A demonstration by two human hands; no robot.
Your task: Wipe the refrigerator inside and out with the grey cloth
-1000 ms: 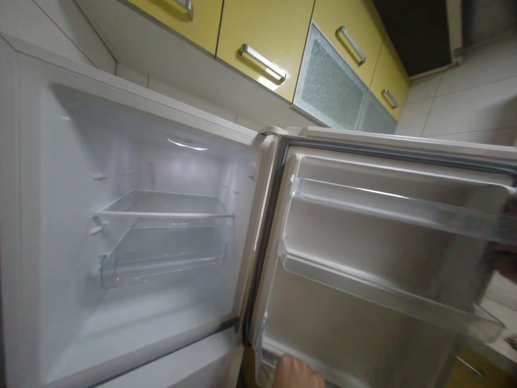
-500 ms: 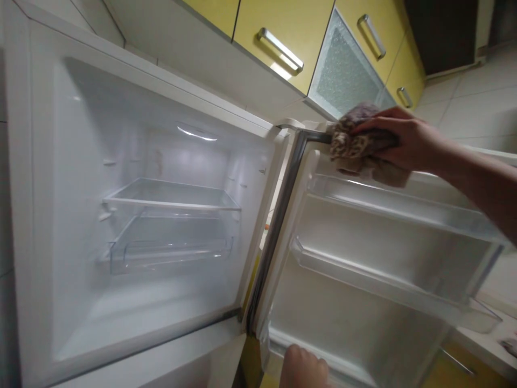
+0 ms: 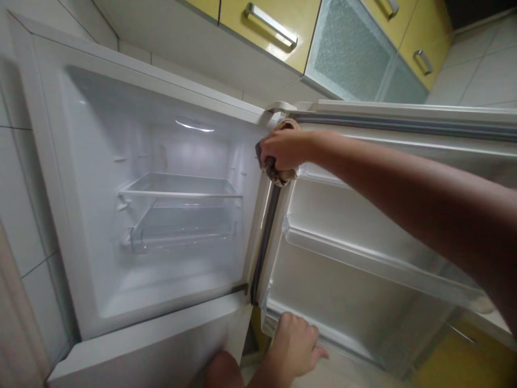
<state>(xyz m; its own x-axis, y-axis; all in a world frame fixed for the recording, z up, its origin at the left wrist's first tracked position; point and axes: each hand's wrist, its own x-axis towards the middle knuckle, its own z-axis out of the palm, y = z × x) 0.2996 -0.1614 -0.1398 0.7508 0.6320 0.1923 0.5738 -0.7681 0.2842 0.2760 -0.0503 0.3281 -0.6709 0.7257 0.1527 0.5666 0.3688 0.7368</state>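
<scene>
My right hand (image 3: 283,151) is closed around a crumpled brown patterned cloth (image 3: 287,177). It presses the cloth against the upper hinge-side corner of the open fridge door (image 3: 343,226), over the grey door seal (image 3: 269,237). Lower down, my left hand (image 3: 294,342) is at the door's bottom edge by the lowest door shelf (image 3: 343,342). Its fingers curl over that edge, partly hidden, while the thumb sticks out to the right. To the left is the lit fridge compartment (image 3: 186,275), with a glass shelf (image 3: 181,186) above a clear drawer (image 3: 183,237).
Yellow wall cabinets (image 3: 278,32) with metal handles hang above, beside a frosted glass panel (image 3: 351,48). A clear door shelf (image 3: 363,261) crosses the door's middle. White tiles (image 3: 28,199) line the left wall. The lower fridge front (image 3: 173,350) is below the compartment.
My right hand has moved the cloth left along the door's top edge to the hinge-side corner. More of my left hand shows, its thumb now visible. The view has shifted slightly.
</scene>
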